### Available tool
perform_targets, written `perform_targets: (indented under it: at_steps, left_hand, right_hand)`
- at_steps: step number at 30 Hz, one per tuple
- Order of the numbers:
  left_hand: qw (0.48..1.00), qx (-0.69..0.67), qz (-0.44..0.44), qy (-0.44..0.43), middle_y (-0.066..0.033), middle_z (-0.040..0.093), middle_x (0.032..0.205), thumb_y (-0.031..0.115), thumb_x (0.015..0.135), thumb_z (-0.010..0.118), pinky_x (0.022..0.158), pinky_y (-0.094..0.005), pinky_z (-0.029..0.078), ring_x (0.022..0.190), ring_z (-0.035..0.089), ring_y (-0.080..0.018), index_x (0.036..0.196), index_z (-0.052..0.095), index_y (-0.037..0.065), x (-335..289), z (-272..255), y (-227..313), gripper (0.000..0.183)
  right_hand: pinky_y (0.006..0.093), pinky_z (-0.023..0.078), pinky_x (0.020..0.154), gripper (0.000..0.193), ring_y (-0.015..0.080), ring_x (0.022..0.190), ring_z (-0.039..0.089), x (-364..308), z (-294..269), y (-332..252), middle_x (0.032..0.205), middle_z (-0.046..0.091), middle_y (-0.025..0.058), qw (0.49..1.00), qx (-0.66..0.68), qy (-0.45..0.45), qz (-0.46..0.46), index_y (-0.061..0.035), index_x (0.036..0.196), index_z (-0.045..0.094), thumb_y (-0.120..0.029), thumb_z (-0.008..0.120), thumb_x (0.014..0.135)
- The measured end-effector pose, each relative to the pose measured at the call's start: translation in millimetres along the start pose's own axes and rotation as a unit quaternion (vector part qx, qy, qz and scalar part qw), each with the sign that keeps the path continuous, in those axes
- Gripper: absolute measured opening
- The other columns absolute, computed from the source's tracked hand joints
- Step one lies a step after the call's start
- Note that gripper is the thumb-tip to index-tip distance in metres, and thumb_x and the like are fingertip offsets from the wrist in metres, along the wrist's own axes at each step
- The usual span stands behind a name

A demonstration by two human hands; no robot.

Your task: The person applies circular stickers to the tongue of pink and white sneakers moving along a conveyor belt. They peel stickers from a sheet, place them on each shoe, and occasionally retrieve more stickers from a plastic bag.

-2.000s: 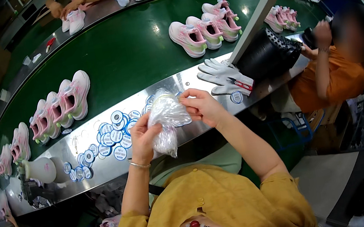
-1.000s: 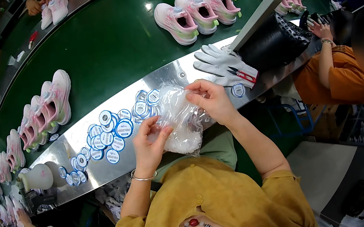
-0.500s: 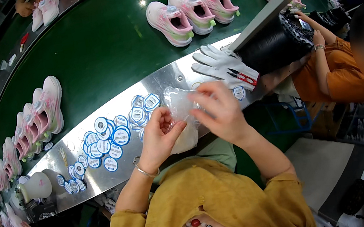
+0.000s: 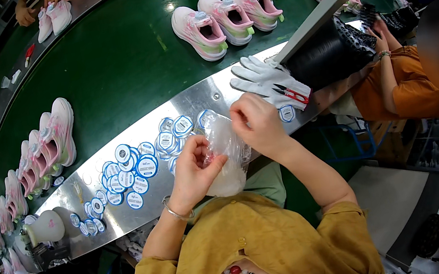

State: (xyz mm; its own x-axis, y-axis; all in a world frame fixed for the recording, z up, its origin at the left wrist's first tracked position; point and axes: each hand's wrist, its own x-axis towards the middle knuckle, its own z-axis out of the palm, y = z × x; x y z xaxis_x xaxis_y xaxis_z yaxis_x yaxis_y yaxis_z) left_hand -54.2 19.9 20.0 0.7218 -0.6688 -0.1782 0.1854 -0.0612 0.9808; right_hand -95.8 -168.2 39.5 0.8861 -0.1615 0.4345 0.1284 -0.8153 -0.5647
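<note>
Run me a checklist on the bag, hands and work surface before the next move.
1. Left hand gripping the clear plastic bag: ok, pinching its left side.
2. Right hand gripping the bag: cannot tell; it is at the upper right edge, contact unclear.
3. Bag's contents identified: cannot tell, the plastic is creased and glossy.
4. Red snips clear of both hands: ok, lying on a white glove.
5. Round blue-and-white discs in one neat stack: not ok, spread in loose clusters on the metal surface.
</note>
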Motion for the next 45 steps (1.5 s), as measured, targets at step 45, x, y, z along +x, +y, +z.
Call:
perform_targets:
  at_steps: [45]
  left_hand:
    - [0.985,-0.1,-0.097,-0.102,0.0042,0.057,0.068,0.006,0.076,0.074,0.055,-0.0192,0.036,0.06,0.047,-0.0041,0.076,0.063,0.002,10,15,14,0.012]
  right_hand:
    - [0.0312,0.045,0.06,0.004,0.0227,0.068,0.057,-24,-36,38,0.074,0.057,0.0096,0.99,0.13,0.031,0.039,0.0003,0.08,0.058,-0.002,0.061,0.081]
